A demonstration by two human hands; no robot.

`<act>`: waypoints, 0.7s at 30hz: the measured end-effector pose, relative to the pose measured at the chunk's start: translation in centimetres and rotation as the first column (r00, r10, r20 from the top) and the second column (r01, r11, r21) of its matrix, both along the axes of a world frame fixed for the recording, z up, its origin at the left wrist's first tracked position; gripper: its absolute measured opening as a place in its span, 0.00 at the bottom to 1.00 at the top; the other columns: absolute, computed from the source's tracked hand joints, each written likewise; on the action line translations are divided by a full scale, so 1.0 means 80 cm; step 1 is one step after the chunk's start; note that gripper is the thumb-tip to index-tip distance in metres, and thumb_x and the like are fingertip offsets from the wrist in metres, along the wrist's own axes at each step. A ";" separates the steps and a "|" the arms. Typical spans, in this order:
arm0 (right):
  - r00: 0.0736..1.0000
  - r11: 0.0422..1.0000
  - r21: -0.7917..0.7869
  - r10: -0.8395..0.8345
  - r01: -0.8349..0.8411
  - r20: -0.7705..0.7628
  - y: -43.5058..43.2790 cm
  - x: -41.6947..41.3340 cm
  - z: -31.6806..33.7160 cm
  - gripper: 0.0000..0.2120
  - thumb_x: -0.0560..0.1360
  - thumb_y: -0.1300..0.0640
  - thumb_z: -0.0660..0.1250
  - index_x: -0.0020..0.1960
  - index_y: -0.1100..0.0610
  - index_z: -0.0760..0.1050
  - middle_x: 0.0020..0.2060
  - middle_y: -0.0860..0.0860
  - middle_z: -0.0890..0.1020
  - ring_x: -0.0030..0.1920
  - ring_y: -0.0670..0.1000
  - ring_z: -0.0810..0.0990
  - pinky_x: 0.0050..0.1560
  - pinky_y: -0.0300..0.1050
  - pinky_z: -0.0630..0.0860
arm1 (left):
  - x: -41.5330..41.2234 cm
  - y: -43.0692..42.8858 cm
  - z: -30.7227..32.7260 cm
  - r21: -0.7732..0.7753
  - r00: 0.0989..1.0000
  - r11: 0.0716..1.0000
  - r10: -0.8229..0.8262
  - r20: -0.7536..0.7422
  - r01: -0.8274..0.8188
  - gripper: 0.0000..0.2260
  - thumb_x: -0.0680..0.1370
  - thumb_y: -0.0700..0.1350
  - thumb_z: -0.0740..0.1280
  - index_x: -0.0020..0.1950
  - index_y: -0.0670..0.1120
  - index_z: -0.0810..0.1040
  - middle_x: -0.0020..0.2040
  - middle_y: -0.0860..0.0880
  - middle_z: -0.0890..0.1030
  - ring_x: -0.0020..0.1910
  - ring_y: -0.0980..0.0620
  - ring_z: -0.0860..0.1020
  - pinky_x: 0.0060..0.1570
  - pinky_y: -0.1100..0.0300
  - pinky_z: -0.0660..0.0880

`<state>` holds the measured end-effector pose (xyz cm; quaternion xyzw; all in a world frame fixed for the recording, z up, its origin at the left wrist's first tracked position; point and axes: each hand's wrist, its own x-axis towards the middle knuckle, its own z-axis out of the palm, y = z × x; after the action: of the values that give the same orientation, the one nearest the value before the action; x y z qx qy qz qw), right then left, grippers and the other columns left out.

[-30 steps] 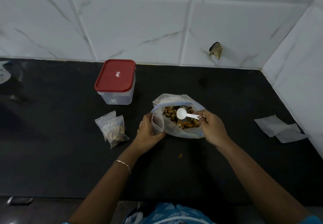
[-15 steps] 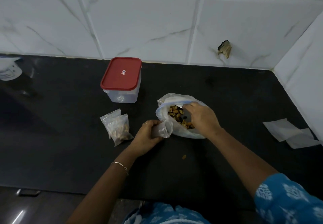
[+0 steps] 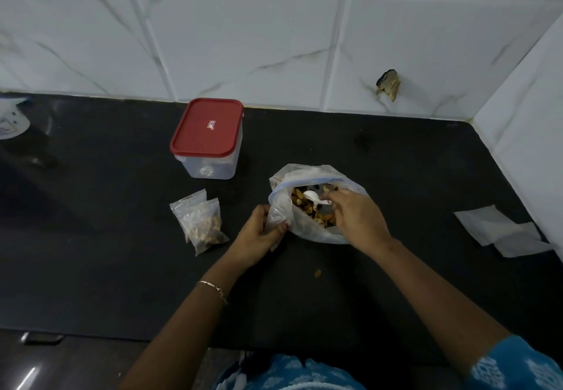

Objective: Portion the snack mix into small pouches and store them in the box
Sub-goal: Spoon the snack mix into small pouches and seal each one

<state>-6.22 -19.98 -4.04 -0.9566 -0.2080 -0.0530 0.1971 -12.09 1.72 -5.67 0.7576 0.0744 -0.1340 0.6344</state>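
Note:
A large clear bag of snack mix (image 3: 316, 231) stands open on the black counter. My right hand (image 3: 356, 219) reaches into it and grips a small white spoon (image 3: 313, 198) whose bowl lies on the mix. My left hand (image 3: 259, 234) pinches a small empty clear pouch (image 3: 275, 216) against the bag's left side. Two filled pouches (image 3: 201, 222) lie to the left. A clear box with a red lid (image 3: 208, 137) stands shut behind them.
One loose piece of snack (image 3: 317, 273) lies on the counter (image 3: 91, 252) in front of the bag. Flat white pouches or papers (image 3: 499, 231) lie at the right by the side wall. White tiled walls close the back and right.
My right hand dipped deep into the bag, hiding the spoon, and now the spoon's bowl shows again on the mix. The left hand keeps the small pouch beside the bag.

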 end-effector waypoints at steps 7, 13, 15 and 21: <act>0.697 0.633 0.464 -0.173 0.620 -0.696 0.009 -0.015 -0.016 0.11 0.81 0.60 0.60 0.58 0.52 0.79 0.44 0.52 0.82 0.37 0.44 0.78 0.36 0.39 0.73 | 0.007 -0.007 0.003 -0.113 0.999 0.994 0.007 -0.040 -0.011 0.12 0.78 0.46 0.67 0.59 0.55 0.68 0.57 0.53 0.77 0.55 0.57 0.77 0.49 0.62 0.76; 0.953 0.950 0.183 -0.214 0.254 -0.215 0.017 -0.038 -0.020 0.13 0.79 0.61 0.62 0.62 0.53 0.77 0.50 0.49 0.81 0.48 0.46 0.80 0.46 0.39 0.76 | 0.011 -0.019 0.008 -0.207 0.998 0.977 0.055 -0.009 -0.055 0.13 0.78 0.42 0.67 0.61 0.50 0.69 0.58 0.50 0.78 0.57 0.55 0.78 0.55 0.58 0.78; 0.994 0.994 0.015 -0.108 0.108 -0.012 0.022 -0.046 -0.026 0.13 0.77 0.61 0.64 0.61 0.53 0.76 0.49 0.49 0.81 0.48 0.46 0.80 0.46 0.38 0.75 | 0.015 -0.023 0.010 -0.227 0.997 0.971 0.076 0.016 -0.071 0.15 0.78 0.41 0.67 0.63 0.46 0.69 0.59 0.48 0.79 0.58 0.52 0.79 0.58 0.55 0.77; 0.761 0.703 0.429 -0.248 0.567 -0.600 0.032 -0.032 -0.020 0.13 0.81 0.61 0.59 0.61 0.52 0.77 0.48 0.50 0.81 0.42 0.44 0.78 0.41 0.39 0.75 | 0.023 -0.021 0.007 -0.238 0.999 0.970 0.046 -0.022 -0.050 0.15 0.78 0.43 0.68 0.62 0.50 0.69 0.60 0.48 0.78 0.59 0.53 0.78 0.59 0.53 0.77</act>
<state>-8.78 -17.39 -5.63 -0.8480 0.1031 0.0903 0.5120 -10.23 0.04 -5.12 0.6728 0.0811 -0.1329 0.7232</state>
